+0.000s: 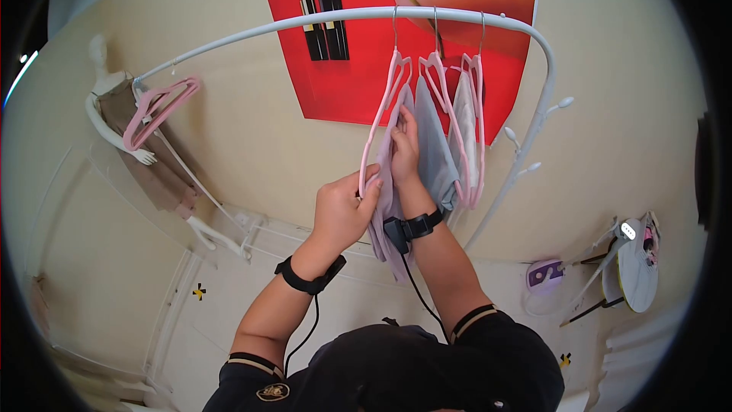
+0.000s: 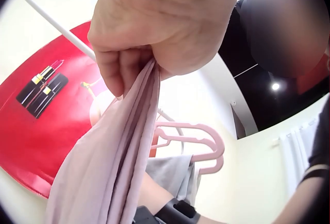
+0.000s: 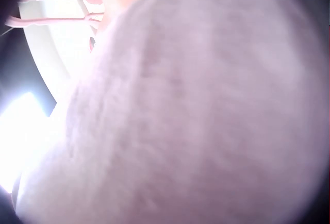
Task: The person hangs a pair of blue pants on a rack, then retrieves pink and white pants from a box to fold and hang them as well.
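In the head view my left hand (image 1: 347, 210) grips folds of a lilac cloth (image 1: 385, 206) at the lower end of a pink hanger (image 1: 374, 133). Seen from the left wrist, the gathered lilac cloth (image 2: 116, 152) hangs from between thumb and fingers. Higher up, my right hand (image 1: 406, 149) holds the same cloth at its right side, fingers pointing upward. The cloth fills most of the right wrist view and hides that hand's fingertips. Right beside it, a grey-blue cloth (image 1: 435, 152) and a whitish cloth (image 1: 463, 126) hang on two more pink hangers.
A white rail (image 1: 305, 21) carries the hangers and curves down at right, with white pegs (image 1: 560, 104). At left stand a dressed mannequin (image 1: 126, 118) and more pink hangers (image 1: 160, 111). A red poster (image 1: 343, 91) is behind. A small round table (image 1: 637, 275) stands at right.
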Tool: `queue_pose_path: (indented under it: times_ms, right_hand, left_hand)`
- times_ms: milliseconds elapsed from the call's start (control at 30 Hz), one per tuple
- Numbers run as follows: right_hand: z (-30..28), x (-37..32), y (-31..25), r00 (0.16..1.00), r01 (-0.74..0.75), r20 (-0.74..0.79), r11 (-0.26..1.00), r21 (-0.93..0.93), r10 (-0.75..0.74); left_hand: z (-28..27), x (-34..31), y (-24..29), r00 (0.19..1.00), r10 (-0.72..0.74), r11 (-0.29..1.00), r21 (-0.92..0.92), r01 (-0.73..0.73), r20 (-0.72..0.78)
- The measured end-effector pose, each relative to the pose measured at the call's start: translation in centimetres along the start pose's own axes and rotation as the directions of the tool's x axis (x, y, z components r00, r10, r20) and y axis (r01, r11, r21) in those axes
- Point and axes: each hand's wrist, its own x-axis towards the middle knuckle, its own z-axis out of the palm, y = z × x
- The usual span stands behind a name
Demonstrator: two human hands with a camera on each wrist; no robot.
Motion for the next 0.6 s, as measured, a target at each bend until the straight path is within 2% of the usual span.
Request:
queue_pose_path:
  times_ms: [67,133,167,233,333,367,400,433,467,533,567,600]
  right_hand:
    - [-1.2,-0.7,0.7,1.000,0.002,0.004,1.000,-0.029,-0.002]
    - [-2.2,-2.1,0.7,0.999,-0.043,0.020,0.999,-0.016,0.044]
    - [-2.9,-3.1,0.7,0.999,-0.040,0.007,0.999,-0.027,0.040]
    - [-4.9,-5.6,1.1,0.990,-0.144,-0.011,0.982,-0.125,0.144]
    - [-7.1,-11.0,0.6,0.955,-0.296,-0.066,0.917,-0.265,0.289]
    - [-7.5,-13.0,0.1,0.956,-0.292,-0.083,0.915,-0.277,0.280]
    - [-7.7,-15.1,-0.6,0.910,-0.414,-0.132,0.845,-0.338,0.394]
    - [-8.0,-17.3,-1.4,0.848,-0.528,-0.190,0.755,-0.389,0.495]
    - [-8.7,-19.7,-2.0,0.803,-0.580,-0.207,0.652,-0.488,0.559]
    - [-11.1,-25.9,-3.0,0.703,-0.664,-0.282,0.459,-0.590,0.653]
    - [-12.8,-29.7,-3.3,0.651,-0.704,-0.330,0.381,-0.600,0.683]
    - [-15.1,-34.5,-3.3,0.642,-0.720,-0.405,0.329,-0.611,0.652]
  left_hand:
    - [0.7,-0.2,-0.7,0.998,-0.044,0.999,-0.006,0.044,0.033]
    - [1.4,-0.3,-1.1,0.999,0.051,0.994,-0.093,-0.051,-0.003]
    - [1.7,-0.6,-1.3,0.999,0.052,0.993,-0.105,-0.051,0.009]
    - [2.1,-1.7,-1.7,0.993,0.024,0.999,-0.047,-0.018,0.117]
    - [2.7,-4.5,-3.6,0.980,0.054,0.995,-0.094,-0.036,0.193]
    - [2.7,-5.7,-4.7,0.968,0.025,0.996,-0.093,-0.002,0.251]
    - [2.7,-7.0,-6.4,0.963,0.036,0.994,-0.112,-0.007,0.266]
    - [2.6,-8.6,-8.4,0.958,0.019,0.998,-0.055,-0.004,0.285]
    - [2.1,-10.2,-10.0,0.953,0.002,1.000,0.001,-0.003,0.303]
    - [-0.2,-13.6,-12.4,0.873,-0.180,0.983,0.043,0.180,0.453]
    - [-0.8,-16.6,-16.0,0.824,-0.223,0.975,0.104,0.197,0.521]
    - [-1.2,-20.1,-20.3,0.769,-0.264,0.964,0.167,0.205,0.582]
